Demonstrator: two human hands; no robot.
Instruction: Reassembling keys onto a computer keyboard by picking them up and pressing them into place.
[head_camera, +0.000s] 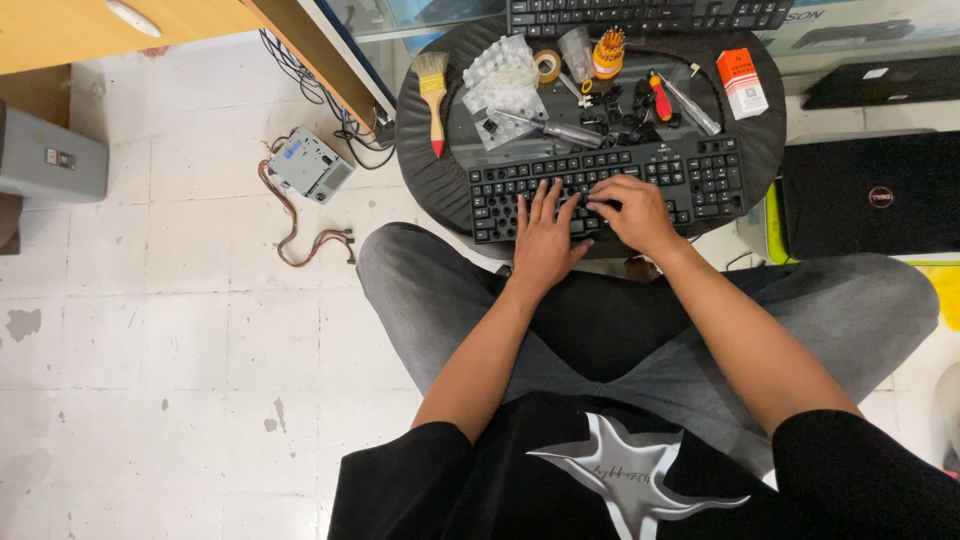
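A black keyboard (605, 187) lies flat across the near edge of a round dark bench (420, 175), directly under both hands. The left hand (545, 240) rests palm-down with its fingers (540, 203) spread apart and flat on the lower key rows, gripping nothing; the right hand (635, 212) sits just beside it with its fingers curled together and pressing down onto the keys near the middle, and whether a small keycap is pinched beneath the fingertips cannot be told. As a judgement, the keyboard is a light, stiff plastic slab that would lift easily by its two short ends or its long front edge, but its keys look easy to dislodge: loose black keycaps (620, 118) lie scattered just beyond the fingertips, small and smooth, likely slippery and easy to flick away, best pinched by their sides between thumb and forefinger. Farther beyond the fingers sit a red-handled screwdriver (661, 98), a grey-handled tool (570, 131), a clear plastic blister sheet (503, 75) and a roll of tape (547, 65); a wooden paintbrush (434, 95) lies well to the left of the left fingers, and a small orange-and-white box (742, 83) beyond and to the right of the right fingers.
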